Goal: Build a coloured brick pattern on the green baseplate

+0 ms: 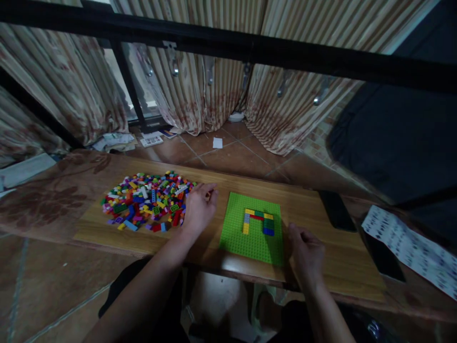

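Note:
My left hand (202, 205) is over the right edge of a pile of loose toy bricks (143, 197) in many colours. Its fingers point right, slightly bent and apart, with no brick visible in them. A green baseplate (235, 243) lies to the right of that hand. On it, joined building bricks (257, 215) in yellow, grey, red, green and blue form an angular arch, its gap facing me. Just off the baseplate's right edge is my right hand (307, 252), loosely curled, the thumb apart from the fingers and nothing visible between them.
Everything lies on a long wooden board (214, 178). A black phone (337, 210) is at its right end, near a printed sheet (410, 243) and another dark flat object (383, 257). A black rail (228, 40) crosses before striped curtains (214, 105).

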`<action>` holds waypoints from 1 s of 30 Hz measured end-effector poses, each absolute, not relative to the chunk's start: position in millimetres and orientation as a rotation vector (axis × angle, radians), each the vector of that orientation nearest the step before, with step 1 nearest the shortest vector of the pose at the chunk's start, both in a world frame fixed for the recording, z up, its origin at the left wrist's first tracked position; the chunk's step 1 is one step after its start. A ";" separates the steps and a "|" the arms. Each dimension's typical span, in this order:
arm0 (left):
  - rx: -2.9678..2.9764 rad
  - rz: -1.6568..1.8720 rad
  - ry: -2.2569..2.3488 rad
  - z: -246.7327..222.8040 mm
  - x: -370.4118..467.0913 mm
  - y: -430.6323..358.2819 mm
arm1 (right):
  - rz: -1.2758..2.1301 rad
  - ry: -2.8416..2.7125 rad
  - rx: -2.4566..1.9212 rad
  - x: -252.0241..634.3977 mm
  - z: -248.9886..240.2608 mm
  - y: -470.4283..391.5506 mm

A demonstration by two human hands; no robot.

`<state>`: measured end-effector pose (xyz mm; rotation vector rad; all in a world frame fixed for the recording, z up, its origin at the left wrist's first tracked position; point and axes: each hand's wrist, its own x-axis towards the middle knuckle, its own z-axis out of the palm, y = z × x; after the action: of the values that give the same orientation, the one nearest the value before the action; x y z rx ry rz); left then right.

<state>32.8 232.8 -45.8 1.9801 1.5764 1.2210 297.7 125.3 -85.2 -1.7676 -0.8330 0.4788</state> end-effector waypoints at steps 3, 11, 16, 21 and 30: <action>1.840 1.368 1.592 -40.8 16.6 239.4 | 0.486 -0.915 -1.775 268.5 -75.7 119.9; 0.998 1.965 1.583 -14.3 -82.4 266.3 | 0.914 -1.609 -1.554 143.5 -81.0 112.2; 0.766 2.053 1.441 -8.4 -117.5 258.5 | 0.766 -1.846 -1.561 105.0 -89.1 133.5; 0.702 2.044 1.390 -8.8 -126.4 256.1 | 0.547 -1.995 -1.566 82.2 -94.0 155.4; 0.582 2.083 1.279 -7.1 -140.4 252.7 | 0.691 -1.894 -1.521 77.4 -100.1 174.8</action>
<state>-140.4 252.7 -7.1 0.5817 1.2790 2.0826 77.4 174.8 -100.1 -1.5210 -1.8943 0.6909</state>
